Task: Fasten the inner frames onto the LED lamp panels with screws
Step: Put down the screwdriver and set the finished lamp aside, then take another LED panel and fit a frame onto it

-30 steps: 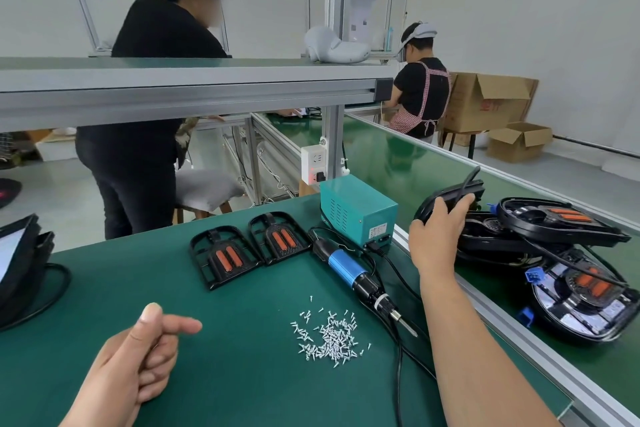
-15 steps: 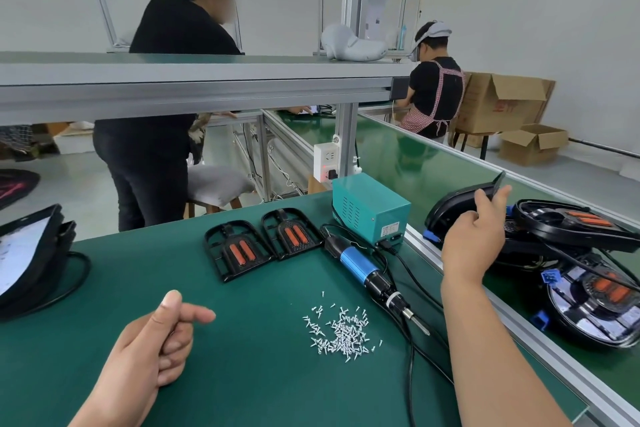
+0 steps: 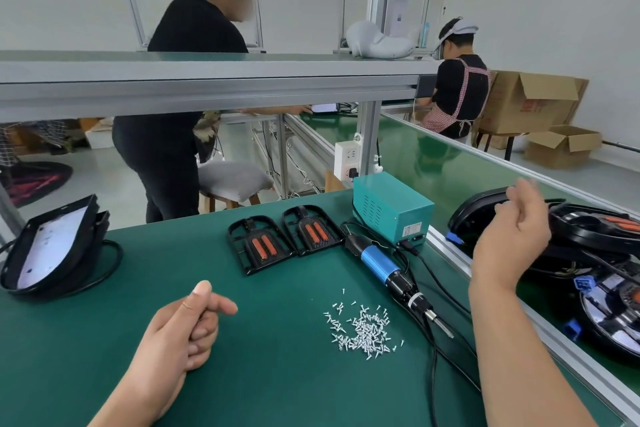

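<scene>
Fastening seems unstarted: left hand (image 3: 176, 340) and right hand (image 3: 512, 236), both relaxed and empty, flank the silver screw pile (image 3: 362, 331); black orange-striped inner frames (image 3: 261, 248) beyond it lie loose

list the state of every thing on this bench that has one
left hand, loosely curled, empty
right hand, raised by the stacked black lamp panels, empty
blue electric screwdriver, lying untouched on the green mat
small silver screws, loose heap on the mat
two black inner frames with orange strips, flat, side by side
teal power box, upright, cable plugged in
</scene>
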{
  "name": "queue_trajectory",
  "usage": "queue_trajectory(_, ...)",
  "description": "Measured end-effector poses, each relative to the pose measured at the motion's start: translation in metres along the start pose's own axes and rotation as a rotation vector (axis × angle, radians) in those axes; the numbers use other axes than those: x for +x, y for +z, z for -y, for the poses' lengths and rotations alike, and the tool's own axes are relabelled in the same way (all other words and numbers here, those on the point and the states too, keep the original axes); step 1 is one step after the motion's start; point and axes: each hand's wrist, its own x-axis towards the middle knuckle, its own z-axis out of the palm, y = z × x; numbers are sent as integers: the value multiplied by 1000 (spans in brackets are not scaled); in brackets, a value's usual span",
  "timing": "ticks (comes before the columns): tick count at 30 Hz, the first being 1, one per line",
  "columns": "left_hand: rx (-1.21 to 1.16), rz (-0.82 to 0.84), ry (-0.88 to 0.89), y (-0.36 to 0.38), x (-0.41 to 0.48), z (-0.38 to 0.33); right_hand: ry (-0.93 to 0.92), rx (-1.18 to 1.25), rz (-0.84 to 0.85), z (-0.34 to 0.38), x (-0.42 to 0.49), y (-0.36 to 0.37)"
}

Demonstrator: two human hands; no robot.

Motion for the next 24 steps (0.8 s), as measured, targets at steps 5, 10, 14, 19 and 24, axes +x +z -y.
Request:
queue_trajectory(5,42,-21,-17,3,-1,-3,-47,65,73,20,-11,6)
queue_trajectory(10,72,-33,-19,5,-2,-4,-112,21,209,29,-30,16)
queue_trajectory(14,84,-61,-26,7,-3,-7,-167,-11,410,36,-57,29)
queue_trajectory(19,79,-105,-38,11,-3,-12,-239,-40,652,45,-96,47)
queue_trajectory(24,50,-196,-68,11,0,-11,-319,-63,849,54,-136,64)
